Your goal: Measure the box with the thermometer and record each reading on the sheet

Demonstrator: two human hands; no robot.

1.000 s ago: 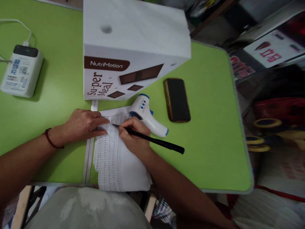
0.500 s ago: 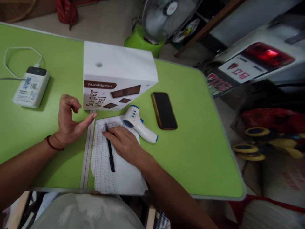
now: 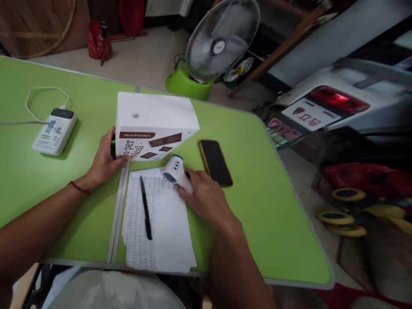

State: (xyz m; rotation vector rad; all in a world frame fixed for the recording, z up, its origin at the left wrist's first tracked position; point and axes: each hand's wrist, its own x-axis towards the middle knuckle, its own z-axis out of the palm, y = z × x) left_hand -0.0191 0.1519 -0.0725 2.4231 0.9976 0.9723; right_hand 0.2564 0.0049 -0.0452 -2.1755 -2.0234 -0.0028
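My left hand [image 3: 108, 156] grips the lower left corner of a white NutriMotion box [image 3: 157, 111], thumb across its front and fingers at its left side. The box stands upright on the green table. My right hand [image 3: 206, 195] is closed around the handle of a white and blue infrared thermometer [image 3: 174, 168], whose head points toward the box and paper. Between my forearms lies a stack of written sheets [image 3: 172, 227], with a black pen [image 3: 146, 210] resting on it. A dark phone [image 3: 215, 163] lies just beyond my right hand.
A white power bank [image 3: 54, 133] with a plugged-in cable sits on the left of the green table [image 3: 264, 223]. Behind the table stand a fan [image 3: 222, 43] on a green stool and a red bag [image 3: 99, 43]. A white scooter [image 3: 337, 98] is at the right.
My left hand has closed on the box corner. My right hand has left the pen and paper, moved right and taken hold of the thermometer handle. The camera view has shifted.
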